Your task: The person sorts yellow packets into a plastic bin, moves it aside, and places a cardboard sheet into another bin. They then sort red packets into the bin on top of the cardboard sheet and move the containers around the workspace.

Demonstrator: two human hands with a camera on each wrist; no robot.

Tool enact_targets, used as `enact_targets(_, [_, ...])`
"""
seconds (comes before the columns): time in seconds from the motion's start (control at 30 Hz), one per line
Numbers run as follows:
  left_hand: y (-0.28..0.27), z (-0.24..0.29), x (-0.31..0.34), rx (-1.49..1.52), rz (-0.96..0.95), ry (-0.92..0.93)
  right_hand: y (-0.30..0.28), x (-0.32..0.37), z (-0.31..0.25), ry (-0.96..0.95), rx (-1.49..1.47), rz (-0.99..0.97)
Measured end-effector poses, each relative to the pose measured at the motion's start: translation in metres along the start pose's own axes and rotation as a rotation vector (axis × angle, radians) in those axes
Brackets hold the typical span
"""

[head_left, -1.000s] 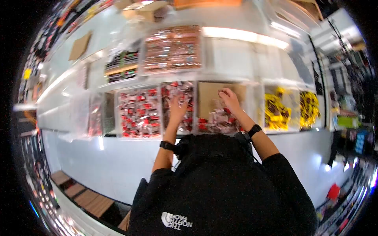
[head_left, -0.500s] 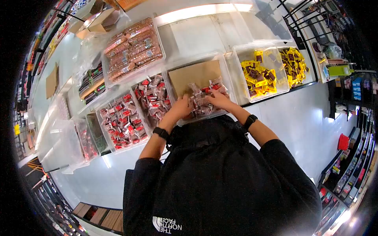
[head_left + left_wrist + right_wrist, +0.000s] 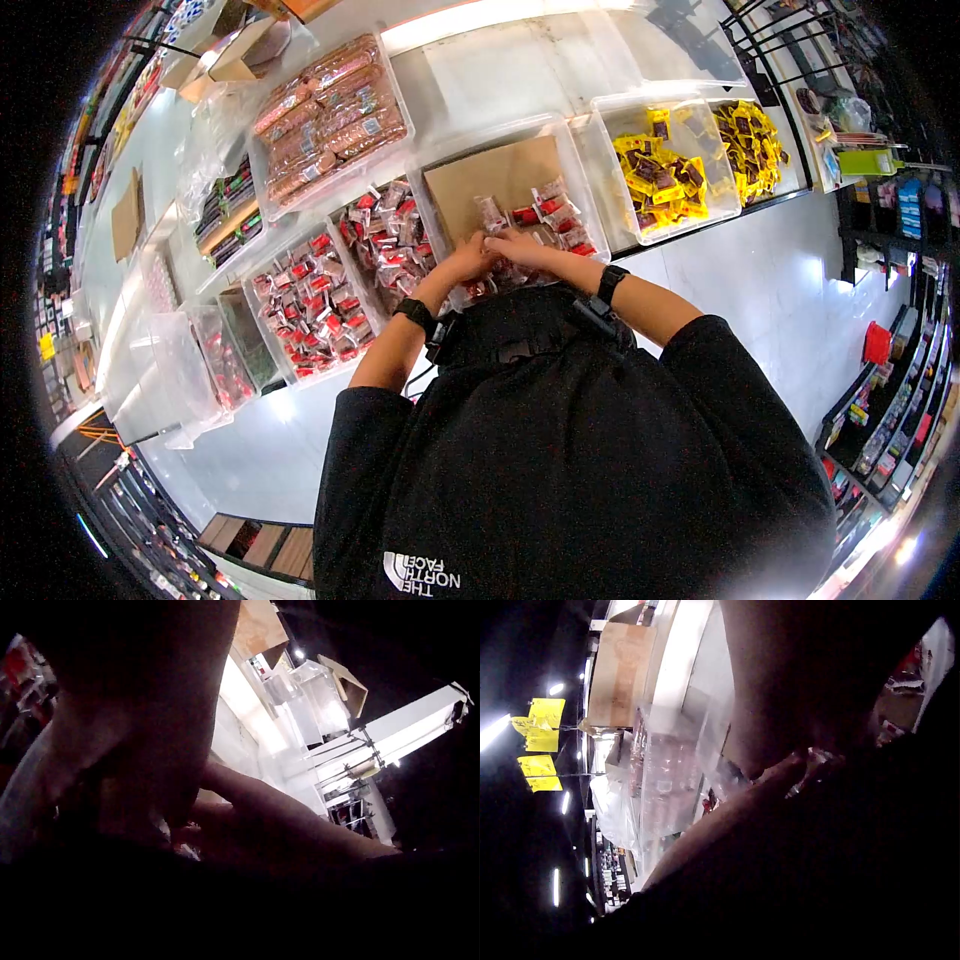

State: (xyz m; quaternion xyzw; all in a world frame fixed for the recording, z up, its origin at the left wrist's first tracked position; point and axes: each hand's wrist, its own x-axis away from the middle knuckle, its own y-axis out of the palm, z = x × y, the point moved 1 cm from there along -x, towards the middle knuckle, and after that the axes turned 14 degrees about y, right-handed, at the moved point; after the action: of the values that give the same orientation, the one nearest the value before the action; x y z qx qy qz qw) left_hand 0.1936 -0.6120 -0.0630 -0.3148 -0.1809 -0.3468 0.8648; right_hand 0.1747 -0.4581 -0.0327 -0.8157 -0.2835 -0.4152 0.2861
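Observation:
My left hand and right hand meet over the near-left part of a clear plastic bin. Their fingers are curled towards each other. In the right wrist view a shiny clear wrapper shows between the fingertips, where both hands pinch a small wrapped snack packet, mostly hidden by the fingers. Several red-and-brown snack packets lie in the bin around the hands. A brown cardboard sheet lines the bin's far part. The left wrist view is very dark.
To the left stand two bins of similar red packets; to the right, bins of yellow packets. Behind is a tray of long brown packs. Loose plastic film and an opened carton lie at the back left.
The right hand has come from the cardboard down to the packets and left to meet the left hand. The left hand has moved over from the neighbouring bin of red packets.

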Motion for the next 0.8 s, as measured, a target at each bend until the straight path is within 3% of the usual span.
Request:
enact_targets(0.03, [0.009,-0.019,-0.009,0.095,0.083,0.095,0.001,0.004,-0.006,-0.119,-0.119,-0.156])
enact_targets(0.07, [0.011,-0.031,-0.014,0.188,0.167,0.19,0.005,0.004,-0.009,-0.121,-0.119,-0.161])
enact_targets(0.1, [0.009,-0.022,-0.006,0.186,0.167,0.181,0.012,0.003,-0.012,-0.138,-0.261,-0.18])
enact_targets(0.17, [-0.002,0.017,0.02,0.657,0.341,0.094,0.021,0.004,-0.02,-0.157,-0.417,-0.202])
enact_targets(0.23, [-0.012,0.032,0.035,0.635,0.388,0.113,0.022,0.015,-0.026,-0.026,-0.727,-0.344])
enact_targets(0.27, [-0.017,0.041,0.038,0.623,0.445,0.145,0.023,0.01,-0.026,-0.023,-0.733,-0.338])
enact_targets(0.33, [-0.029,0.049,0.042,0.563,0.508,0.189,0.022,-0.004,-0.031,-0.327,-0.566,-0.217])
enact_targets(0.37, [-0.037,0.048,0.045,0.496,0.581,0.231,0.019,-0.009,-0.037,-0.41,-0.397,-0.093])
enact_targets(0.4, [-0.047,0.04,0.046,0.499,0.582,0.234,0.01,0.008,-0.056,-0.409,-0.394,-0.091])
enact_targets(0.47, [-0.067,0.022,0.052,0.351,0.797,0.32,-0.008,0.056,-0.107,-0.211,-0.563,-0.409])
enact_targets(0.53, [-0.103,0.078,0.095,0.778,0.794,0.155,-0.007,0.059,-0.136,-0.255,-0.531,-0.496])
enact_targets(0.57, [-0.108,0.065,0.098,0.876,0.824,0.167,-0.004,0.058,-0.148,-0.297,-0.494,-0.578])
enact_targets(0.67, [-0.122,0.024,0.108,0.907,0.962,0.156,0.008,0.058,-0.174,-0.35,-0.484,-0.488])
enact_targets(0.7, [-0.122,0.006,0.107,0.913,0.973,0.166,0.011,0.062,-0.182,-0.336,-0.451,-0.316])
enact_targets(0.73, [-0.118,-0.015,0.108,0.904,1.023,0.178,0.015,0.04,-0.181,-0.338,-0.44,-0.318])
enact_targets(0.8, [-0.11,-0.029,0.111,0.897,1.077,0.184,0.024,-0.018,-0.171,-0.96,0.07,0.064])
